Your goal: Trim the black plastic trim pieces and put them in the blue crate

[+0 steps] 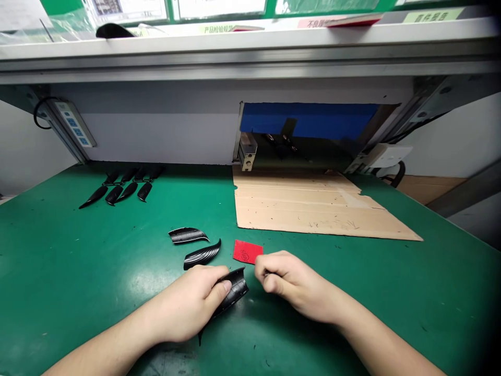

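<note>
My left hand (195, 303) is closed around a curved black plastic part (237, 287), its thumb pressed on the hollow inner face and a pointed tip showing below the palm. Just right of that part, my right hand (293, 284) is curled with thumb and fingers together. Whatever sits inside those fingers, if anything, is hidden. Behind the right knuckles lies a flat red piece (247, 252) with dark writing. Two similar loose parts rest beyond my left hand: a hollow black piece (188, 235) and a ribbed black piece (202, 255).
Several black parts (127, 192) lie joined in a cluster at the back left. A cardboard sheet (313, 209) covers the back right, before an opening (305, 125) in the white panel. An overhead shelf (219, 68) spans the green table (78, 271). A power strip (74, 124) hangs left.
</note>
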### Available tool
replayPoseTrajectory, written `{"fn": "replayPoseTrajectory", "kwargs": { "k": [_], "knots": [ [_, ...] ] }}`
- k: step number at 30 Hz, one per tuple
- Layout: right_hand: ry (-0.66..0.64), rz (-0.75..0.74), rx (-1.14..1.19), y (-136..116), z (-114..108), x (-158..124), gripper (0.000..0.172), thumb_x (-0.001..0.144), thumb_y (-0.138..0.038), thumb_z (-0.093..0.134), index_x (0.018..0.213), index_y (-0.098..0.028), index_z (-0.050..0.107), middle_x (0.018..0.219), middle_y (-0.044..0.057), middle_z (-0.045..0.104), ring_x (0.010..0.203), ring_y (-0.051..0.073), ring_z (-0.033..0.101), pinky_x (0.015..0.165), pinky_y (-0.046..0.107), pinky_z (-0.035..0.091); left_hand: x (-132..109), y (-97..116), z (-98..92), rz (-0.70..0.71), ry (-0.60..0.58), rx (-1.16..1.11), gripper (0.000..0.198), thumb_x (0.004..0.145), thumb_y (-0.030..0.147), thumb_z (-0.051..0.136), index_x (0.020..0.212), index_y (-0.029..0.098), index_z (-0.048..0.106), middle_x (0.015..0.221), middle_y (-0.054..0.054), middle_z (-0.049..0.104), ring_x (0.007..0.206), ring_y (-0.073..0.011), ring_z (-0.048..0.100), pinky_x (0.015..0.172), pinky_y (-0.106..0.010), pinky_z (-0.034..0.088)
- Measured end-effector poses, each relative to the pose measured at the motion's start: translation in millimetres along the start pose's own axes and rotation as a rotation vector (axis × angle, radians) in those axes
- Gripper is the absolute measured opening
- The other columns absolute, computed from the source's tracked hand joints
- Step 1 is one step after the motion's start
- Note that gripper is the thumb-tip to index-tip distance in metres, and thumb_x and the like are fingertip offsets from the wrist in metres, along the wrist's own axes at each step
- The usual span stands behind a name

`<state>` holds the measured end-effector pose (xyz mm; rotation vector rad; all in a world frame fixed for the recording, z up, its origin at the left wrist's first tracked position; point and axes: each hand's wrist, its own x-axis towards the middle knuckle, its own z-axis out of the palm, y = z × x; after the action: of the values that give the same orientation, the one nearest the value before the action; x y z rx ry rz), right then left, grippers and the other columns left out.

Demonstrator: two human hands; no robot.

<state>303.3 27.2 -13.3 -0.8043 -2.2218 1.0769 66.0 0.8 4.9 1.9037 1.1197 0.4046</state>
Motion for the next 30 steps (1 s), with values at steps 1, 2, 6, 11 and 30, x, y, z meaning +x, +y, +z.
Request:
{"fn": "replayPoseTrajectory", "kwargs": {
  "k": [1,2,6,11,30],
  "knots": [
    [0.051,-0.009,0.006,0.0,-2.1,-0.4,0.055,0.094,-0.069,0.038,0.071,-0.019,0.044,0.063,-0.005,0.039,0.058,0.012,0.034,0.054,0.023,0.027,0.5,-0.8,0.7,-0.018,0.000,-0.054,0.036,0.096,0.047,0.037,0.085,0.019,0.057,0.082,-0.001,0.058,0.071,-0.0164,0.054,0.064,-0.026,0.041],
    [0.102,-0.013,-0.023,0.5,-3.2,-0.5,0.053,0.095,-0.067,0.040,0.072,-0.019,0.045,0.065,-0.005,0.040,0.059,0.012,0.035,0.055,0.023,0.027,0.9,-1.7,1.5,-0.046,-0.009,-0.133,0.037,0.096,0.050,0.036,0.087,0.019,0.056,0.084,-0.001,0.058,0.068,-0.0153,0.054,0.061,-0.026,0.041],
    [0.185,-0.002,-0.294,5.5,2.8,0.9,0.035,0.098,-0.053,0.048,0.088,-0.021,0.054,0.081,-0.002,0.055,0.073,0.015,0.046,0.067,0.025,0.033,2.7,-4.6,4.6,-0.126,0.003,-0.399,0.037,0.095,0.054,0.034,0.108,0.024,0.050,0.087,0.001,0.057,0.057,-0.0109,0.052,0.056,-0.024,0.043],
    [0.211,-0.052,-0.651,9.2,20.3,5.2,0.050,0.096,-0.065,0.038,0.105,-0.020,0.057,0.094,0.004,0.059,0.083,0.021,0.049,0.074,0.033,0.033,4.7,-4.6,5.9,-0.092,0.033,-0.536,0.035,0.097,0.051,0.033,0.115,0.024,0.045,0.073,0.004,0.054,0.052,-0.0091,0.050,0.053,-0.020,0.041],
    [0.273,-0.108,-1.040,4.9,32.5,10.7,0.057,0.105,-0.047,0.019,0.076,-0.016,0.057,0.072,0.006,0.055,0.065,0.019,0.040,0.062,0.034,0.022,6.1,-5.3,13.5,0.015,0.187,-0.492,0.031,0.096,0.045,0.041,0.089,0.017,0.054,0.075,0.000,0.051,0.060,-0.0109,0.043,0.050,-0.021,0.039]
  ]
}}
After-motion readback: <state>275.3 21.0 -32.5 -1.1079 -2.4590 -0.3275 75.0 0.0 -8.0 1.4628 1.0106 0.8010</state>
